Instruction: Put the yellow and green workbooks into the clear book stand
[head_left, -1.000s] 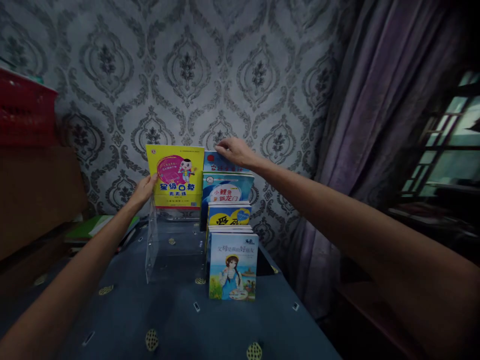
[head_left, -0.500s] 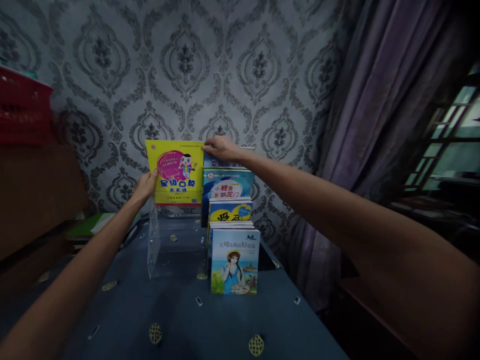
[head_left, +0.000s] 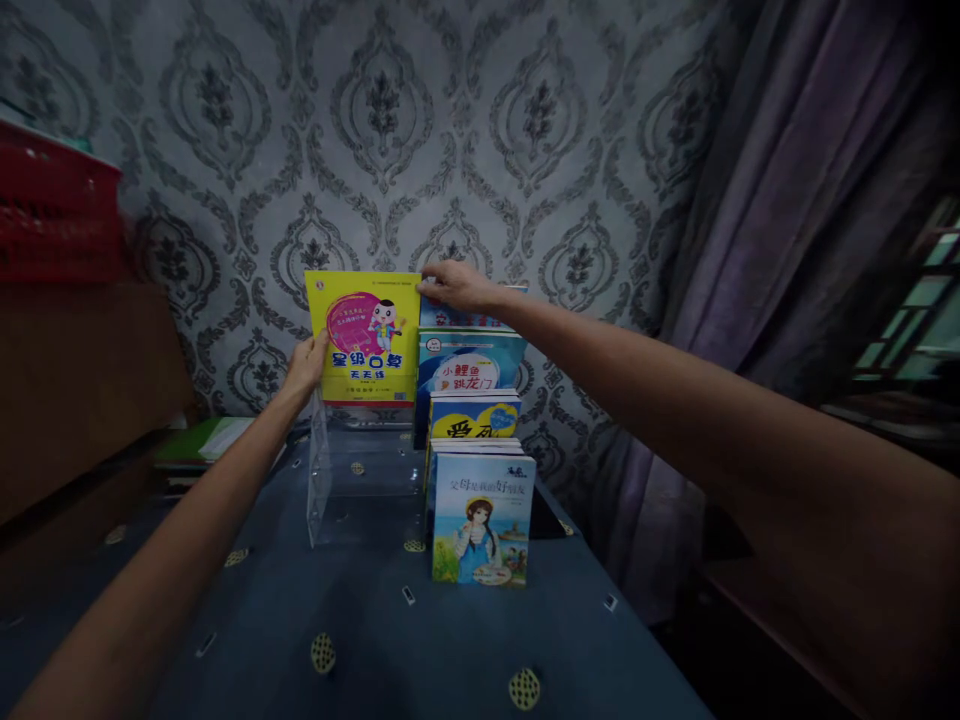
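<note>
A yellow workbook [head_left: 367, 330] with a cartoon child on its cover stands upright at the back of a clear stepped book stand [head_left: 318, 490]. My left hand [head_left: 306, 365] is closed at the workbook's left edge. At its top right corner my right hand [head_left: 459, 286] pinches the edge, in front of a blue book whose top it partly covers. Below that, in a stepped row, are a teal book [head_left: 472, 358] with a fish title, a blue and yellow book [head_left: 474, 416], and a light blue book [head_left: 481, 530] showing a girl in a hat.
The table [head_left: 420, 660] has a dark blue patterned cloth. At the left are a red basket [head_left: 56, 220] on a cardboard box [head_left: 82, 390] and a green book [head_left: 187, 440]. Patterned wallpaper [head_left: 382, 130] is behind, and a purple curtain [head_left: 720, 300] hangs at the right.
Everything has shifted slightly right in view as the camera turned. Both hands stay on the yellow workbook, which keeps nearly the same place above the stand.
</note>
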